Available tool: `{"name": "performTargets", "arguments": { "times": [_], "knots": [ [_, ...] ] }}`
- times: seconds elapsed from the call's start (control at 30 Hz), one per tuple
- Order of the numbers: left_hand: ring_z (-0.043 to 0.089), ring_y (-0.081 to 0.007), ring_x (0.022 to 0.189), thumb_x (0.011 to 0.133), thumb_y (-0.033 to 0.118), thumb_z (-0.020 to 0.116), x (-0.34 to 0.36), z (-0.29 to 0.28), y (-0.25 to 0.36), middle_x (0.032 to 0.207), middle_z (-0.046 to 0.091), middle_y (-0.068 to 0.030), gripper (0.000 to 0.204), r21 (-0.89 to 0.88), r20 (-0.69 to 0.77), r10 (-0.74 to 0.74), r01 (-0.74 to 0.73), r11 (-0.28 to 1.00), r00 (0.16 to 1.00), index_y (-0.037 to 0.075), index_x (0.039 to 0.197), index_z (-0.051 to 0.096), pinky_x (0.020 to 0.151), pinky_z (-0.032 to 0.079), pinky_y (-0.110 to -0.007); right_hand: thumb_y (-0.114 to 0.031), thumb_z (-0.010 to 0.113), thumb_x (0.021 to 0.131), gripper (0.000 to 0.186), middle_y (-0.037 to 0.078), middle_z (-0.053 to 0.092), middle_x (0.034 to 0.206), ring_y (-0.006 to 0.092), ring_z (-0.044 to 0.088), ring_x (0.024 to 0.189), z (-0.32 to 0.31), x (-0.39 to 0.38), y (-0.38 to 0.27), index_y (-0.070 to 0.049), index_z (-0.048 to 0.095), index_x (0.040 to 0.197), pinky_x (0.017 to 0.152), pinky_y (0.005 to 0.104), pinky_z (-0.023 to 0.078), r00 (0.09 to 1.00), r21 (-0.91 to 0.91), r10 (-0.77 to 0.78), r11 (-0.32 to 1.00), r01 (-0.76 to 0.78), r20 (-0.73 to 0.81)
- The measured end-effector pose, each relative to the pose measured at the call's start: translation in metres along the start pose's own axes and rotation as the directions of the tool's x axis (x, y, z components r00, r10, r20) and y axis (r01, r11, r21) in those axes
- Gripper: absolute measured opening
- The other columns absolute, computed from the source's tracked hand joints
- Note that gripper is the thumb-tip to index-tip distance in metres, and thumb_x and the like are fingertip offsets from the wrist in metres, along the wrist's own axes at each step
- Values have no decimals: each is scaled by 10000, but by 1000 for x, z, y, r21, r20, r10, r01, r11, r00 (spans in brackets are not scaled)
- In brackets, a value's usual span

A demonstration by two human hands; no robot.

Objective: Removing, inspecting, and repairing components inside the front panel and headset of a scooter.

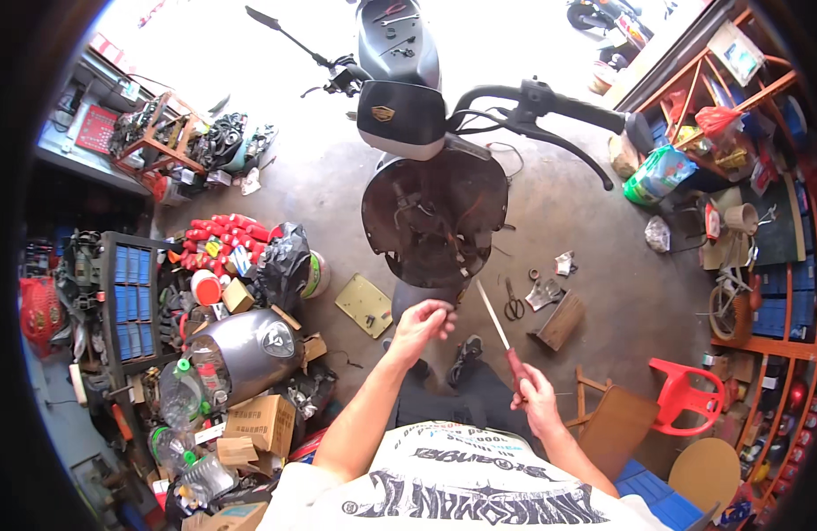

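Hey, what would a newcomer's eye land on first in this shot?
Probably the scooter, its dark front cavity exposed at upper centre. Below it, the person's right hand holds a long, red-handled tool. A bright red plastic chair also draws attention at lower right.

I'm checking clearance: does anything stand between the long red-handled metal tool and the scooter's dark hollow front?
Nothing visible stands between the red-handled metal tool and the scooter's dark hollow front; the bare left hand is left of the tool.
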State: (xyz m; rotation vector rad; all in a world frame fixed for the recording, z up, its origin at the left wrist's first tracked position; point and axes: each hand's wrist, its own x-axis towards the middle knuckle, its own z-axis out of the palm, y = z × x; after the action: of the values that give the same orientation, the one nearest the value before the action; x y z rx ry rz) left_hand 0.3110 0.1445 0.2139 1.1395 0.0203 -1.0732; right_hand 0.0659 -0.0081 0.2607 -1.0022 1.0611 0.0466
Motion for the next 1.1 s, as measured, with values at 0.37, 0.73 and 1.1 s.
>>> {"name": "performTargets", "arguments": {
  "times": [0.37,0.73,1.1],
  "knots": [
    [618,-91,758,930,157,616,77,56,56,892,655,-20,164,-314,-177,94,-146,938,980,57,1059,624,625,511,-209,-1,438,923,412,48,501,1044,103,503,694,-11,-36,-49,7,469,1333,587,247,480,848,-107,-522,841,530,88],
    [545,-96,681,952,187,586,99,42,86,838,591,-29,166,-533,-5,-16,10,846,1000,23,965,611,530,452,-191,76,480,817,457,118,525,1089,219,556,890,34,-50,-55,0,534,1264,765,293,459,701,-504,-713,600,621,16],
    [553,-77,648,955,191,583,110,27,89,842,613,-34,175,-450,67,-36,63,891,997,19,968,610,538,483,-174,77,525,801,459,142,534,1086,270,586,943,65,-61,-62,-12,556,1250,837,318,481,691,-584,-721,582,566,-49]
  ]
}}
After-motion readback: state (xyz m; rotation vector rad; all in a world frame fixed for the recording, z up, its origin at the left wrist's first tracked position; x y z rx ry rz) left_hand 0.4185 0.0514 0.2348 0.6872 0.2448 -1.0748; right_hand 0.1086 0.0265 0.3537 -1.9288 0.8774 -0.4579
